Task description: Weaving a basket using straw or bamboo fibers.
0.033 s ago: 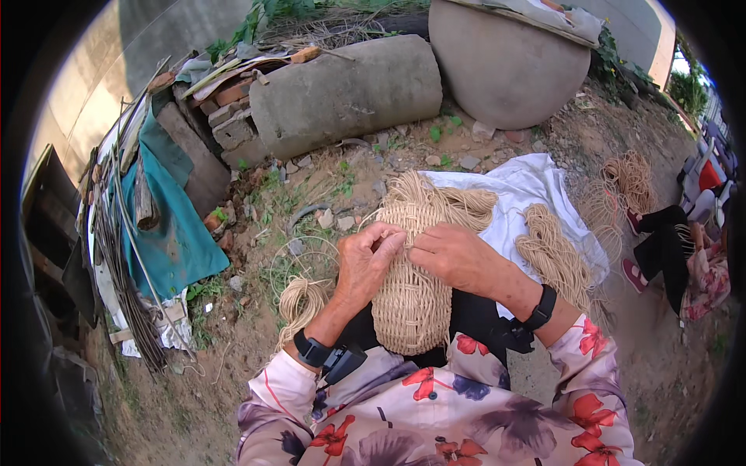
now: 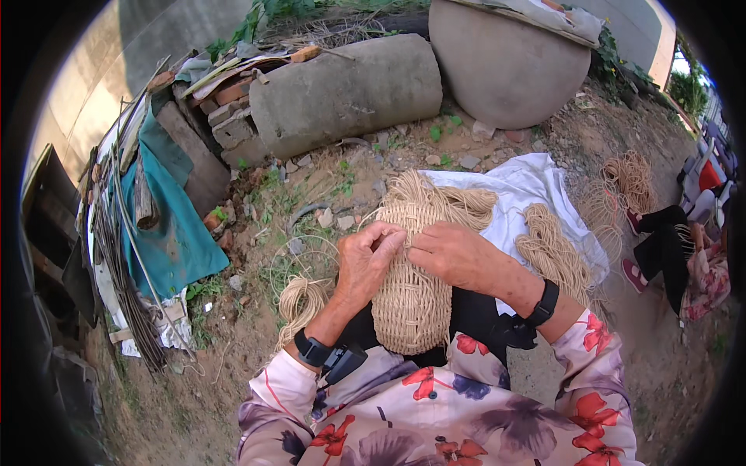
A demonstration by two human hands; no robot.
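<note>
A half-woven straw basket rests on my lap, its unwoven strands fanning out past its far end. My left hand and my right hand meet at the basket's far rim, each pinching strands of the weave. Both wrists carry black bands. A coil of straw cord lies on the dirt by my left forearm. Another bundle of cord lies on a white cloth to my right.
A concrete cylinder and a large round stone vessel lie ahead. Bricks, boards and a teal cloth are piled at the left. Another person sits at the right beside more cord coils.
</note>
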